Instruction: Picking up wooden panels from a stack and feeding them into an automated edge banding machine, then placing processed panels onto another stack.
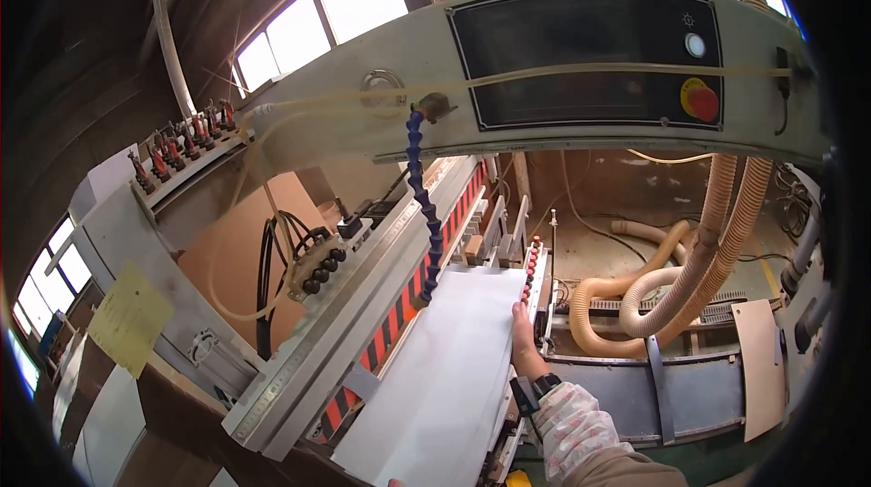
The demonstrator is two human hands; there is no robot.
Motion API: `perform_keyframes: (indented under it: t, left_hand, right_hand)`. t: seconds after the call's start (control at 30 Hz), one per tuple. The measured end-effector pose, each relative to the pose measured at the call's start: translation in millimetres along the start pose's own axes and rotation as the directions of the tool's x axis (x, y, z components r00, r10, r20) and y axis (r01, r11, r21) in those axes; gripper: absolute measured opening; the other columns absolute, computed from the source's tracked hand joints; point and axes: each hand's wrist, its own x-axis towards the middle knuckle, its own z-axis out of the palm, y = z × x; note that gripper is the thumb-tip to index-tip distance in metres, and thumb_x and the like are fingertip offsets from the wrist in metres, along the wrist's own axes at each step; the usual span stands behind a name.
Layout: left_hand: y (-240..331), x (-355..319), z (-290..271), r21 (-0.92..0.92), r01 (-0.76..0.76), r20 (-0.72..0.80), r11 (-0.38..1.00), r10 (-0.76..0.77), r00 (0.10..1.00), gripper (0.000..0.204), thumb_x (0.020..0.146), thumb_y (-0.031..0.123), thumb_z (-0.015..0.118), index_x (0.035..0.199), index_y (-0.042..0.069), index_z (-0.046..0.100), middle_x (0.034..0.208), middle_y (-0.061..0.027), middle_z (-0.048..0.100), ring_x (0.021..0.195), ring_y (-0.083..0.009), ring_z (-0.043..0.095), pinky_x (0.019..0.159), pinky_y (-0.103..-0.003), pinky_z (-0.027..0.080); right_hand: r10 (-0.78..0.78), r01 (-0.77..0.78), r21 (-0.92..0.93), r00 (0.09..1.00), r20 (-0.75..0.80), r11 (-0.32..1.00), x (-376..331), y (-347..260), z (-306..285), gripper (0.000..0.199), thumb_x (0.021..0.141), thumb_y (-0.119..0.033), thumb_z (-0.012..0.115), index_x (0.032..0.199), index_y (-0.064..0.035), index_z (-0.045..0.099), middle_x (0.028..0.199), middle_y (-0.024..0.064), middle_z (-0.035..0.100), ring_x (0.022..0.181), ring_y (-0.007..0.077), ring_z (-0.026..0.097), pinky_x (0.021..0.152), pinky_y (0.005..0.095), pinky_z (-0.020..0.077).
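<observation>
I have a long white panel [445, 369] in front of me, stretching from the lower edge of the view up toward the centre, between a metal beam on its left and a row of red-topped pegs [533, 260] on its right. My right grip [528, 342] is closed on the panel's right edge, thumb lying along the top; the fingers underneath are hidden. I wear a dark watch [546, 384] and a pale, pink-patterned sleeve [576, 432] on that arm. Of my left grip [396, 483], only a bit of skin shows at the lower edge, by the panel's near end, so I cannot tell whether it is open or closed.

A red-and-black striped strip [372, 354] runs beside the panel, under the metal beam [363, 296]. A blue segmented hose [426, 206] hangs down to the panel's left side. Overhead, a grey machine housing carries a dark control panel [581, 51] with 1 white button [695, 45] and 1 red button [703, 103]. Beige ribbed hoses [730, 215] curl at the right.
</observation>
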Motion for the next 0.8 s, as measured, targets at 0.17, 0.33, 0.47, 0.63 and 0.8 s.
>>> perform_keyframes:
  t: [0.17,0.33,0.47,0.63,0.8]
  left_hand:
    - [15.2,22.8,1.7,0.093,-0.144,0.101,0.985,0.135,0.986,0.038,0.094,0.023,0.038,0.117,-0.005,0.047,0.106,-0.0169,0.056,0.096,-0.0274,0.051,0.088,-0.032,0.038]
    - [-8.4,43.0,-17.2,-0.164,-0.01,0.126,0.986,0.031,0.992,0.042,0.096,0.025,0.033,0.116,-0.01,0.047,0.113,-0.0125,0.054,0.102,-0.0199,0.047,0.089,-0.03,0.038]
    - [54.0,8.5,-4.0,0.208,-0.287,-0.039,0.935,0.301,0.953,0.039,0.089,0.016,0.043,0.115,-0.012,0.045,0.108,-0.0222,0.056,0.101,-0.0295,0.053,0.088,-0.035,0.04]
    - [65.2,16.9,15.4,0.328,-0.453,0.044,0.829,0.465,0.884,0.036,0.087,0.016,0.044,0.11,-0.011,0.047,0.105,-0.0253,0.056,0.098,-0.0362,0.052,0.087,-0.036,0.041]
    - [59.6,62.2,46.5,-0.292,-0.336,0.017,0.895,0.356,0.934,0.043,0.09,0.028,0.042,0.12,-0.002,0.042,0.116,-0.0161,0.05,0.107,-0.0305,0.046,0.092,-0.039,0.037]
  right_hand:
    - [0.049,-0.049,0.004,0.999,0.002,0.999,8.4,9.8,16.6,0.055,0.094,-0.033,0.035,0.136,-0.0011,0.022,0.13,0.0118,0.037,0.117,0.0215,0.038,0.099,0.0308,0.0276]
    - [-0.01,0.012,-0.087,1.0,0.024,0.996,4.9,8.3,18.7,0.057,0.087,-0.013,0.046,0.137,0.0005,0.021,0.133,0.0139,0.036,0.118,0.0221,0.038,0.1,0.0298,0.0277]
    - [-0.022,0.011,-0.111,0.995,-0.098,0.994,-29.0,14.5,31.1,0.061,0.084,-0.011,0.048,0.135,0.0042,0.019,0.134,0.0188,0.033,0.122,0.0268,0.035,0.102,0.0318,0.0245]
    - [-0.045,-0.02,-0.451,0.99,-0.132,0.892,-14.7,13.4,36.7,0.069,0.09,-0.038,0.042,0.136,0.0059,0.015,0.142,0.0242,0.014,0.133,0.0326,0.012,0.107,0.035,0.0121]
    - [-0.073,-0.038,-0.517,0.979,-0.193,0.855,24.1,13.2,25.5,0.074,0.09,-0.048,0.037,0.135,0.0072,0.017,0.141,0.0257,0.015,0.133,0.0344,0.013,0.108,0.0363,0.012]
